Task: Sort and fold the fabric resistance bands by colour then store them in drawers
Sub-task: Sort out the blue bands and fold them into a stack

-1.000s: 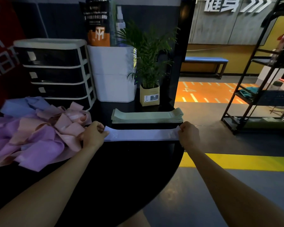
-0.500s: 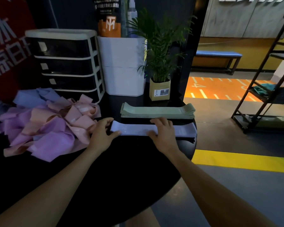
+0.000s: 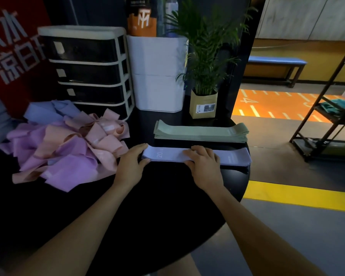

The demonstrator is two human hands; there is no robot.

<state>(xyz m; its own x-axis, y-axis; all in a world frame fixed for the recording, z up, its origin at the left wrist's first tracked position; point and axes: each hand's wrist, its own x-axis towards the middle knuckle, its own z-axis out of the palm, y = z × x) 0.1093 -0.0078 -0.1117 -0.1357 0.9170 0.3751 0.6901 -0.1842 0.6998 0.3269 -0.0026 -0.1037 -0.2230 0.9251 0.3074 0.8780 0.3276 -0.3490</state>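
Head view: right hand (image 3: 204,162) covers middle of lavender band (image 3: 195,155)

Bare tabletop (image 3: 157,196) before band heap (image 3: 68,148)

You can read "20" printed in white on the flat lavender fabric resistance band (image 3: 195,155) near your left hand, white "TM" logo on the orange and black package (image 3: 142,21), large white Chinese characters, cut off, on the red wall banner (image 3: 12,54), floor marking "4" on the orange strip (image 3: 249,100).
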